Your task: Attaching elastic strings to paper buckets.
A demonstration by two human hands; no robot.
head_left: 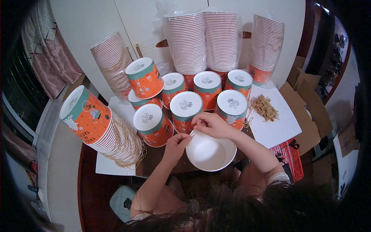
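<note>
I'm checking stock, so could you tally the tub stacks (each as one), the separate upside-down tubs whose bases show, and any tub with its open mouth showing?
Tub stacks: 5
Upside-down tubs: 8
Open-mouthed tub: 1
Total: 14, each stack counted as one

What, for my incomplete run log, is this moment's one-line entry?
left hand: at rim of white tub; right hand: at same rim; white tub: mouth facing camera; beige cord pile: on white board
</note>
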